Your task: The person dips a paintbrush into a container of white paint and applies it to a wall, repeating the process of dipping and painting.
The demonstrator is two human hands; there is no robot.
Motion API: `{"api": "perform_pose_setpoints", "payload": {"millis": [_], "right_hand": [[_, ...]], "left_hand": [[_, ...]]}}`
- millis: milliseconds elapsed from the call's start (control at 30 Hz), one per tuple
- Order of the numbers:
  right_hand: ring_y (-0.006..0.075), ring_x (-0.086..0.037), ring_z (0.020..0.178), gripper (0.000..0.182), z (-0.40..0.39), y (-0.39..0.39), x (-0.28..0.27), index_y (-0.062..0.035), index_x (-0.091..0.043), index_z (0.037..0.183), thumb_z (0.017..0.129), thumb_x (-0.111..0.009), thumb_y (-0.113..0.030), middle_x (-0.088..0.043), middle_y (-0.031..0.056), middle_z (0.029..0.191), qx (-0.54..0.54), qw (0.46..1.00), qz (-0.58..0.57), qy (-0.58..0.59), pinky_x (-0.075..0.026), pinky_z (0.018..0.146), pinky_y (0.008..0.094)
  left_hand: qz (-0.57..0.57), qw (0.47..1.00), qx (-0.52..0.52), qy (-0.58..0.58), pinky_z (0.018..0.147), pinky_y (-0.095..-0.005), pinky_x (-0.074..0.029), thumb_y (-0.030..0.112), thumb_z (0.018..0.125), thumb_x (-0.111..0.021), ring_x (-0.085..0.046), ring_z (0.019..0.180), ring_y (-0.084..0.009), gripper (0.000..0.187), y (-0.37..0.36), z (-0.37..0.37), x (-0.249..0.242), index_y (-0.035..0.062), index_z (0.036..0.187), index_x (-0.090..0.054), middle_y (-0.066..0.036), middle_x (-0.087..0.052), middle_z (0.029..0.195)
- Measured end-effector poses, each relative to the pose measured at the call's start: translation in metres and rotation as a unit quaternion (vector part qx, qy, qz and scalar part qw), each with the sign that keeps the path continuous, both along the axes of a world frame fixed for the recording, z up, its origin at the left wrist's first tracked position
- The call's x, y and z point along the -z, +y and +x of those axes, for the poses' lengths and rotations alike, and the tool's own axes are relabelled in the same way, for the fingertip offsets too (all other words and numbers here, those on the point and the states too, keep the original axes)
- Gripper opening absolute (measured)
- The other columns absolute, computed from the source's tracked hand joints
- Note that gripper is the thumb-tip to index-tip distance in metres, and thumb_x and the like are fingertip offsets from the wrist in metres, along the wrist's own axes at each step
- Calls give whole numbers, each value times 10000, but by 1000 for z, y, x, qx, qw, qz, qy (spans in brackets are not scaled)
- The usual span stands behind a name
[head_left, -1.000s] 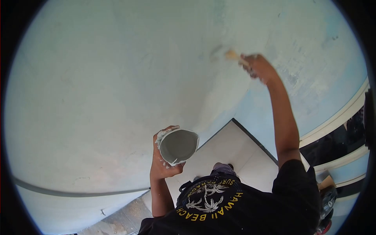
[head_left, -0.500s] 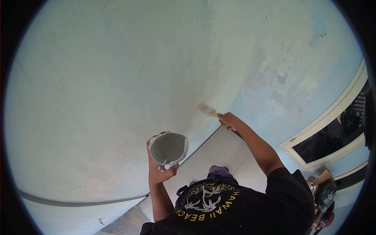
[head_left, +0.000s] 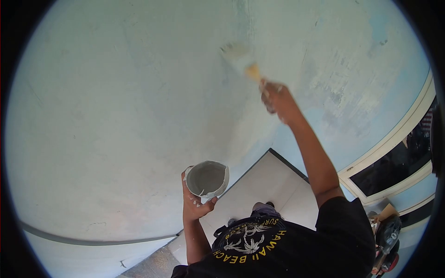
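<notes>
My left hand is wrapped round a white container with a ragged rim and pale smears on its side. Its inside looks grey, and white spots mark my fingers. Higher up, on the right, my right hand is closed round the handle of a paintbrush. The brush points up and left over the pale green wall; its bristles are blurred, and I cannot tell whether they touch the wall.
A window with a cream frame is at the right. Below it are a cardboard piece and dark bagged items. Light floor tiles lie below the wall, with a dark strip along their edge.
My right hand has moved up with the brush, from low near the wall's bottom corner to higher on the wall. The container and my left hand have shifted slightly right and down in view.
</notes>
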State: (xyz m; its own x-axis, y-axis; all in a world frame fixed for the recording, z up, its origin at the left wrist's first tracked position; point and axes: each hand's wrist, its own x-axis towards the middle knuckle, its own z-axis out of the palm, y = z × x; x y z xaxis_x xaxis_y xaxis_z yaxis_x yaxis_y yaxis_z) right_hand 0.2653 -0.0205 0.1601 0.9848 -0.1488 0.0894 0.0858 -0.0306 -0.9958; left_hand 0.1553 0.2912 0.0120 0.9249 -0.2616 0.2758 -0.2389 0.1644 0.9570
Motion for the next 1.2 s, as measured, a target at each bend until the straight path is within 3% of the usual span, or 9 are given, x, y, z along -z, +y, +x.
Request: {"api": "perform_pose_setpoints", "payload": {"millis": [133, 267, 367, 567, 700, 833, 1000, 1133, 1200], "right_hand": [[76, -367, 429, 441, -17, 7, 153, -80, -519, 721, 987, -474, -429, -462, -3, 569, -29, 970, -60, 232, -317, 387, 253], [82, -311, 450, 424, -18, -20, 192, -27, -560, 839, 986, -487, -419, -449, -2, 601, -68, 921, -69, 377, -277, 407, 253], [92, -306, 444, 380, 0, -45, 129, 14, -606, 872, 974, -539, -346, -472, 15, 610, -116, 913, -122, 371, -270, 399, 265], [50, -320, 454, 368, 12, -56, -105, 30, -638, 904, 971, -537, -318, -470, -16, 619, -29, 983, -174, 43, -256, 394, 204], [50, -306, 471, 357, 18, -53, -122, -9, -613, 896, 977, -519, -344, -427, -45, 615, 38, 987, -48, -148, -254, 433, 198], [81, -402, 515, 407, 58, -42, 12, -91, -589, 798, 977, -500, -446, -502, -18, 632, 27, 999, -44, -2, -350, 450, 244], [86, -376, 410, 471, 15, -8, 213, -84, -498, 705, 989, -451, -456, -488, 11, 588, 10, 991, -34, 133, -313, 369, 269], [83, -355, 413, 452, -3, -19, 250, -52, -518, 736, 997, -450, -416, -480, 25, 601, -12, 967, -40, 253, -280, 366, 263], [86, -328, 418, 430, 3, -25, 245, -18, -541, 773, 997, -468, -378, -480, 35, 615, -67, 890, -135, 431, -250, 370, 253]], "left_hand": [[-15, 1000, -9, 3, 958, -353, -420, 96, 567, -707, -523, 1118, -227, 862, -2, -3, 4, 16, 1319, -292, -135, -494, 1192], [-24, 999, -13, 17, 969, -355, -413, 101, 570, -708, -519, 1127, -229, 865, -1, -12, 1, 13, 1322, -290, -133, -492, 1197], [-16, 1000, -14, 7, 973, -354, -408, 117, 572, -720, -518, 1127, -229, 875, -1, -14, -1, 10, 1326, -288, -132, -493, 1199], [-2, 1000, -21, 2, 967, -353, -403, 159, 577, -748, -515, 1115, -224, 892, -12, -19, -13, 9, 1326, -287, -129, -495, 1196], [-15, 999, -16, 33, 969, -358, -403, 171, 581, -752, -513, 1124, -224, 889, -12, -19, -11, 11, 1322, -288, -133, -496, 1201], [-15, 999, -5, 36, 972, -359, -404, 167, 584, -752, -516, 1133, -230, 880, -8, -18, -4, 10, 1317, -291, -134, -499, 1205], [-39, 997, 9, 60, 966, -350, -408, 160, 584, -745, -522, 1127, -232, 874, -10, -19, 2, 9, 1316, -292, -132, -501, 1206], [-23, 998, 48, 35, 960, -350, -411, 162, 585, -749, -524, 1124, -232, 871, -11, -17, 5, 7, 1315, -300, -134, -501, 1208], [-40, 997, 60, 42, 954, -347, -414, 168, 583, -757, -521, 1126, -231, 869, -6, -20, 9, 7, 1312, -312, -133, -498, 1206]]}}
